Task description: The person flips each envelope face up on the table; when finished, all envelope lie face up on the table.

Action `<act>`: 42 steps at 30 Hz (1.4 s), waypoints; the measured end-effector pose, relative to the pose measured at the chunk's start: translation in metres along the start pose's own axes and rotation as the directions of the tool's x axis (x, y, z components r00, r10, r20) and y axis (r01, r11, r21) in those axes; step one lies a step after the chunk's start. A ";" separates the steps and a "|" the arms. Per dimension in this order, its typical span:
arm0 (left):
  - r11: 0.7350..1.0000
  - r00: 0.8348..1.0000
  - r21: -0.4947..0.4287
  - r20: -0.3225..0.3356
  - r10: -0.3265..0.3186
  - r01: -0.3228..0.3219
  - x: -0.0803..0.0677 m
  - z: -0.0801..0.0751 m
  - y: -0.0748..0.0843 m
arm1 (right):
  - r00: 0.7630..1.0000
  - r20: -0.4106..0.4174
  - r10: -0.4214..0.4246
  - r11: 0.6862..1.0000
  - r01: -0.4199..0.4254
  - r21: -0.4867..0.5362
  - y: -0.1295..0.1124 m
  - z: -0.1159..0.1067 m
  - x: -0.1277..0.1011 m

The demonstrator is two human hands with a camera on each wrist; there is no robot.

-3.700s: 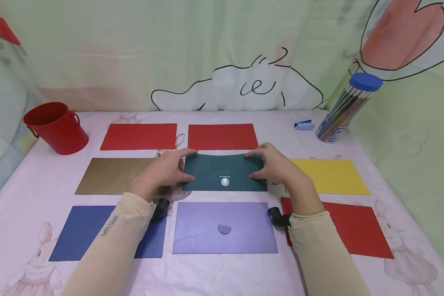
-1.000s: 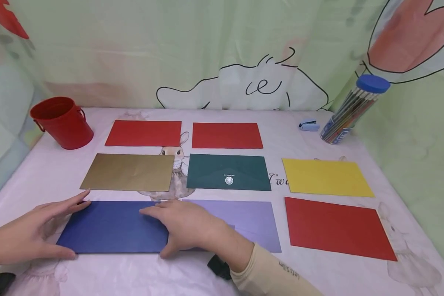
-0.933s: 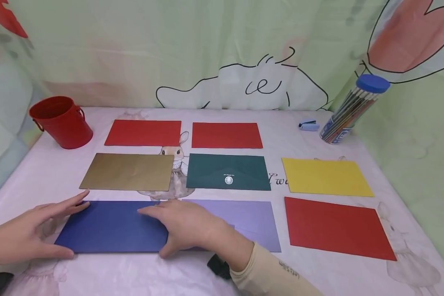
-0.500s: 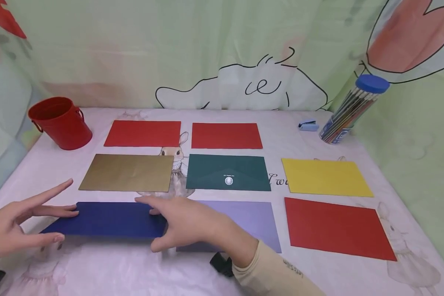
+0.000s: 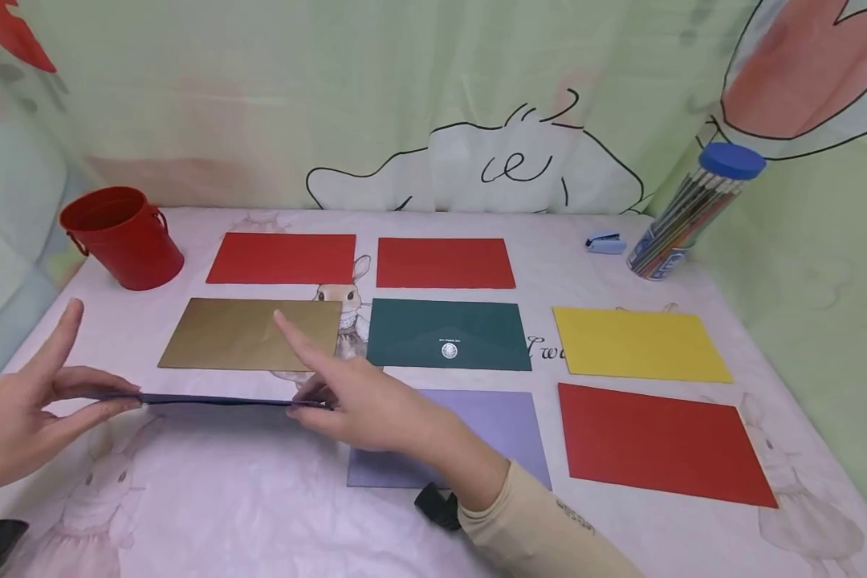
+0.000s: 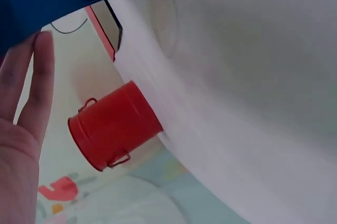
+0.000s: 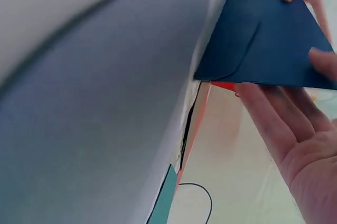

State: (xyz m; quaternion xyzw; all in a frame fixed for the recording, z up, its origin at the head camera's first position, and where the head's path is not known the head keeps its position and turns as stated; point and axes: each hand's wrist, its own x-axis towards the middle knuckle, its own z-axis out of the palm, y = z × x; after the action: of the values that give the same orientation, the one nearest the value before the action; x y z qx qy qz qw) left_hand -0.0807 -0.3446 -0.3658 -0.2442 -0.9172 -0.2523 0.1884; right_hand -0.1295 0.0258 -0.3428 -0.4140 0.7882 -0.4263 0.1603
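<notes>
In the head view a blue envelope (image 5: 217, 400) is tipped up so that only its thin edge shows. My left hand (image 5: 32, 409) pinches its left end between thumb and fingers, index finger pointing up. At the right end, my right hand (image 5: 376, 405) pinches it, its index finger stretched out over the gold envelope (image 5: 224, 333). The right wrist view shows the blue envelope's face (image 7: 279, 39) with a flap line, and both hands at opposite ends. A lavender envelope (image 5: 491, 433) lies flat, partly hidden by my right forearm. A dark green envelope (image 5: 448, 321) lies behind it.
Two red envelopes (image 5: 282, 258) lie in the back row, a yellow one (image 5: 643, 343) and another red one (image 5: 665, 445) on the right. A red bucket (image 5: 123, 241) stands back left. A light blue stapler (image 5: 607, 243) and a pencil jar (image 5: 694, 213) stand back right.
Earlier both hands were at the dark green envelope, then moved to the blue one lying flat. The blue envelope has since been lifted off the table and tilted edge-on.
</notes>
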 end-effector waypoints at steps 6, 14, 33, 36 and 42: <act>0.983 0.989 0.115 0.001 -0.145 0.144 0.003 0.002 0.008 | 0.998 -0.041 0.053 0.992 -0.057 -0.114 0.001 0.000 0.000; 0.947 0.937 0.067 0.143 -0.319 0.313 0.003 0.011 0.015 | 0.994 -0.024 0.106 0.983 -0.109 -0.150 0.006 0.000 0.003; 0.912 0.824 -0.054 0.453 -0.340 0.406 -0.002 0.019 0.004 | 0.949 0.192 0.249 0.948 -0.199 -0.247 0.011 0.002 0.004; 0.915 0.802 -0.017 0.488 -0.345 0.404 -0.001 0.020 0.006 | 0.950 0.192 0.246 0.927 -0.172 -0.333 0.012 0.004 0.002; 0.939 0.805 0.052 0.500 -0.320 0.340 0.001 0.021 0.007 | 0.944 0.164 0.288 0.879 -0.192 -0.437 0.013 0.012 0.002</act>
State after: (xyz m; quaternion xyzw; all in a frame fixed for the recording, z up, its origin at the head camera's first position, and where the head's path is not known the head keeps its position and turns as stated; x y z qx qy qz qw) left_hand -0.0822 -0.3280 -0.3795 -0.1419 -0.9574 -0.2275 -0.1076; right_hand -0.1302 0.0220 -0.3598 -0.3822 0.8829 -0.1765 0.2082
